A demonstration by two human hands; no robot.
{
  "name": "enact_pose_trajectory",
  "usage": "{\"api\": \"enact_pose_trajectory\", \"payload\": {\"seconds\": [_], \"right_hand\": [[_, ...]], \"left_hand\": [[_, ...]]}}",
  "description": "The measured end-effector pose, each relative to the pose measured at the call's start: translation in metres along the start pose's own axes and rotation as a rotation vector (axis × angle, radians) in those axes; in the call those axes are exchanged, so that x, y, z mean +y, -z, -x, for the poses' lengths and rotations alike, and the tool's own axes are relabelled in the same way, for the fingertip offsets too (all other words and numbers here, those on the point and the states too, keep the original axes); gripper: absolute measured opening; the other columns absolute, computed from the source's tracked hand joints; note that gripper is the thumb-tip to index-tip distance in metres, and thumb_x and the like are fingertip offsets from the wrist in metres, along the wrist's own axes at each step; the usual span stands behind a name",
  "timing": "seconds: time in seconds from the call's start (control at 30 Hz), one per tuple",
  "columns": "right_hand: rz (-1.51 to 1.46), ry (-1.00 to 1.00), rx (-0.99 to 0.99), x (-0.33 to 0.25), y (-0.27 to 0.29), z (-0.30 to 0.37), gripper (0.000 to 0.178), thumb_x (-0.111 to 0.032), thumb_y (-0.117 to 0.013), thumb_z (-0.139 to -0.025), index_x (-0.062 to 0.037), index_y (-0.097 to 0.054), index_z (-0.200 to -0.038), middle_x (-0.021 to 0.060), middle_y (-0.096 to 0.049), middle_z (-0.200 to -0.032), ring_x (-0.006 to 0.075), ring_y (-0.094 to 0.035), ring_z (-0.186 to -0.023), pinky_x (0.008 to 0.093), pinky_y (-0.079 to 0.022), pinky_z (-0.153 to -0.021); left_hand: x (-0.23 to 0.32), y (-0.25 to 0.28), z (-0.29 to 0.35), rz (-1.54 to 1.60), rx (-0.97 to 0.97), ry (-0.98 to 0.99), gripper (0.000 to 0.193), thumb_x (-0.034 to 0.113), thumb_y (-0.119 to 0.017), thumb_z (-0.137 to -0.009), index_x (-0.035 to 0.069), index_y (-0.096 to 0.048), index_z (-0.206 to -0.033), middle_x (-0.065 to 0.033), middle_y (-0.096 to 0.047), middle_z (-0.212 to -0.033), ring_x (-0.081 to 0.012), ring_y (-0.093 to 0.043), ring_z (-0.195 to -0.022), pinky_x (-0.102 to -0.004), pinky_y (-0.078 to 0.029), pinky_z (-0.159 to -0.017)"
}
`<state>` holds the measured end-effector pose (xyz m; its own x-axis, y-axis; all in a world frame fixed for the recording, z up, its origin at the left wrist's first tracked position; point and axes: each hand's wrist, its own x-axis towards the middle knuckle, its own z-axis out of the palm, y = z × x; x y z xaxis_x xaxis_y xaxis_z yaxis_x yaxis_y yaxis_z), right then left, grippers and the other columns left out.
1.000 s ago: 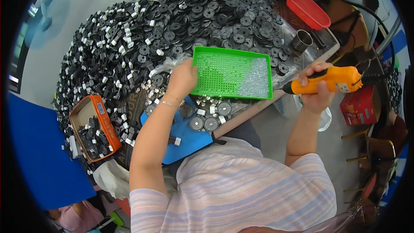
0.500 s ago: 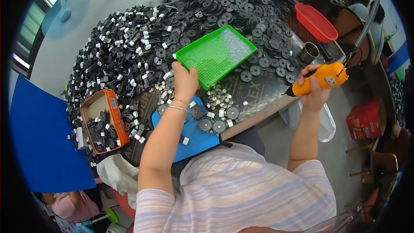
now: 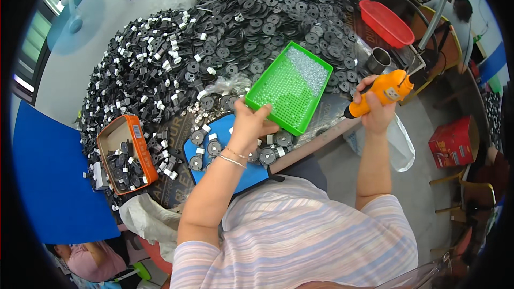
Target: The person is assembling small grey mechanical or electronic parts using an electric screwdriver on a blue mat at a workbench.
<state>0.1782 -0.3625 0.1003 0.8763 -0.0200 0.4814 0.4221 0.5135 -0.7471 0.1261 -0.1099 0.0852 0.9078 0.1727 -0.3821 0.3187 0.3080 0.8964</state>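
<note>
On a worktop heaped with black discs (image 3: 278, 16), the left hand (image 3: 250, 123) now grips the green tray (image 3: 289, 86), tilted up since a moment ago, near the front edge, while the right hand (image 3: 377, 109) stays clenched around the orange driver (image 3: 383, 92).

I see a workbench (image 3: 321, 142) almost buried under a heap of black discs (image 3: 278, 16) and black-and-white small parts (image 3: 139, 69). On it at the near edge: blue mat (image 3: 235, 174) carrying a few discs, orange box (image 3: 124, 152) with more parts to the left. Far right: red basket (image 3: 386, 22), metal cup (image 3: 378, 60) just beside it. Clear plastic bag (image 3: 227, 84) sits mid-pile.
</note>
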Motion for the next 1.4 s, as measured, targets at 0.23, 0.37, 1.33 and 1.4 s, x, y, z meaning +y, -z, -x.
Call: {"api": "enact_pose_trajectory", "payload": {"seconds": [0.23,0.37,1.33,1.4], "right_hand": [[0.088,0.004,0.028,0.012,0.000,-0.001,0.028,0.004,-0.064,-0.075,0.0009,-0.053,-0.101,0.0113,-0.060,-0.084,0.0141,-0.058,-0.063,0.0256,-0.049,-0.058],[0.170,-0.010,0.011,0.017,0.004,-0.003,0.027,0.004,-0.058,-0.077,0.0020,-0.051,-0.103,0.0141,-0.058,-0.087,0.0184,-0.057,-0.066,0.0276,-0.048,-0.061],[-0.013,-0.085,-0.261,0.026,-0.048,0.002,0.041,-0.028,-0.066,-0.082,0.0021,-0.048,-0.102,0.0148,-0.051,-0.089,0.0190,-0.052,-0.063,0.0281,-0.046,-0.058],[0.006,-0.118,-0.269,0.031,-0.052,0.005,0.041,-0.029,-0.067,-0.082,0.0023,-0.048,-0.102,0.0152,-0.051,-0.090,0.0189,-0.052,-0.063,0.0277,-0.046,-0.058]], "left_hand": [[-0.030,-0.037,0.019,0.436,-0.137,0.116,0.040,0.002,-0.054,-0.086,0.005,-0.022,-0.110,-0.0187,-0.045,-0.115,-0.0334,-0.061,-0.095,-0.0456,-0.056,-0.078],[-0.049,-0.068,0.033,0.488,0.010,-0.013,0.045,0.003,-0.058,-0.087,0.010,-0.019,-0.107,-0.0154,-0.042,-0.116,-0.0269,-0.053,-0.103,-0.0446,-0.054,-0.084],[-0.046,0.057,0.074,-1.072,-0.059,-0.574,0.052,0.012,-0.078,-0.062,0.005,-0.055,-0.108,-0.0117,-0.053,-0.112,-0.0318,-0.046,-0.110,-0.0434,-0.032,-0.097],[-0.043,0.059,0.079,-1.205,-0.035,-0.586,0.059,0.015,-0.080,-0.059,0.006,-0.055,-0.111,-0.0112,-0.049,-0.117,-0.0321,-0.043,-0.114,-0.0487,-0.027,-0.100]]}}
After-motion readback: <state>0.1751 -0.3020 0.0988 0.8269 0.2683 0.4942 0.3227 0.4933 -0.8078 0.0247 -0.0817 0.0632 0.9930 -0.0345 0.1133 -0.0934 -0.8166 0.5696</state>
